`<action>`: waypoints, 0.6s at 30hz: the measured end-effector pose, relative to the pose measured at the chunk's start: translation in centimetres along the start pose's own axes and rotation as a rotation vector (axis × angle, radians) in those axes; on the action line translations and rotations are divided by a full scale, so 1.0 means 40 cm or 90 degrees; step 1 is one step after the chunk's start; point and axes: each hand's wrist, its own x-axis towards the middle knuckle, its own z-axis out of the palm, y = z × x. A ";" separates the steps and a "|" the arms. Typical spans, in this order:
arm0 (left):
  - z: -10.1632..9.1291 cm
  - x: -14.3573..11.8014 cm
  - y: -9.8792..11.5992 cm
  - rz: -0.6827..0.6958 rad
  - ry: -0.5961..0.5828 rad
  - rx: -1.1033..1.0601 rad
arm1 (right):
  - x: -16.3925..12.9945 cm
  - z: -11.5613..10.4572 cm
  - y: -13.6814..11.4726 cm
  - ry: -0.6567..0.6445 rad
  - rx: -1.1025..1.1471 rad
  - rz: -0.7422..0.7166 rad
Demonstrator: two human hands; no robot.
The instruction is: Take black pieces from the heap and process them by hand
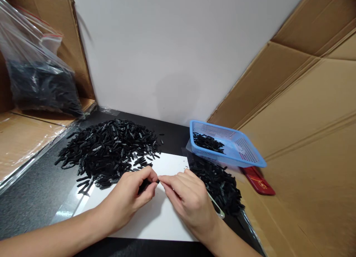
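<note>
Over a white sheet (167,220), my two hands meet fingertip to fingertip around a small black strip (158,181). My left hand (135,192) pinches one end of it, and more dark material shows inside the curled fingers. The other end is between the thumb and forefinger of my right hand (186,197). A pale, thin handle (217,207) sticks out from behind my right hand; I cannot tell whether it is held or lying there. A large heap of black strips (111,145) spreads beyond my left hand, partly on the sheet.
A second heap of black strips (219,183) lies to the right, below a blue plastic basket (230,158) with some strips inside. A red packet (258,181) is beside it. At the left stands a zip bag (41,82) of black material. Cardboard walls (311,112) flank a white panel (178,45).
</note>
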 end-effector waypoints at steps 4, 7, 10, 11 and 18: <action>0.002 0.004 0.000 -0.002 -0.003 0.013 | -0.001 -0.001 0.006 -0.004 0.023 0.006; 0.005 0.005 -0.004 -0.004 -0.005 -0.001 | 0.000 0.006 0.004 0.018 -0.004 -0.004; 0.006 0.004 -0.006 -0.001 -0.002 -0.017 | 0.004 0.015 -0.005 0.049 -0.039 -0.016; 0.005 0.003 -0.005 -0.003 -0.003 -0.021 | 0.006 0.017 -0.008 0.059 -0.049 -0.014; -0.008 0.009 0.013 -0.057 -0.019 -0.163 | 0.019 -0.012 -0.008 0.134 -0.024 0.147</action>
